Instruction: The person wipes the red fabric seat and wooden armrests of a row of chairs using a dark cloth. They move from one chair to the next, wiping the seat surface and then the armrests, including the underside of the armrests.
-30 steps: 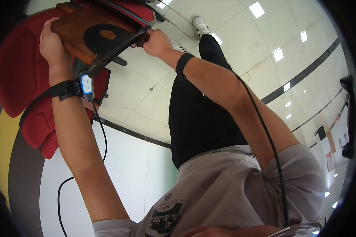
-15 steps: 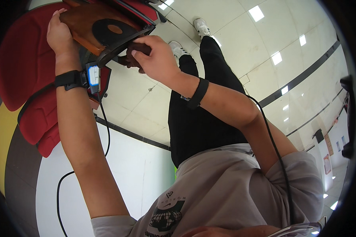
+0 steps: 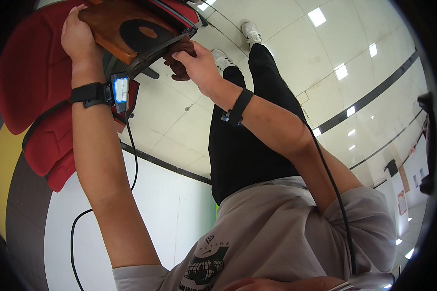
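Observation:
At the upper left is a flat, smooth brown case (image 3: 100, 28), leather-like, with a black disc and a tan centre on its face. My left hand (image 3: 80, 41) is wrapped round its left side, some fingers hidden behind it. A dark strip runs along the case's near right edge. Beside that edge my right hand (image 3: 203, 67) pinches a dark brown, crumpled, soft-looking piece (image 3: 180, 54). Whether this piece is joined to the case, I cannot tell. Black straps circle both wrists, and the left one carries a small lit device (image 3: 121, 90).
Red padded chairs (image 3: 31, 72) stand at the left, close to my left arm. A black cable (image 3: 135, 165) hangs from the wrist device. Under my legs lies glossy tiled floor (image 3: 296, 63). A white panel (image 3: 155, 208) stands at the lower left.
The case and my left hand have shifted slightly right. My right hand has moved right and a little down, its thumb and fingers still on the dark brown piece.

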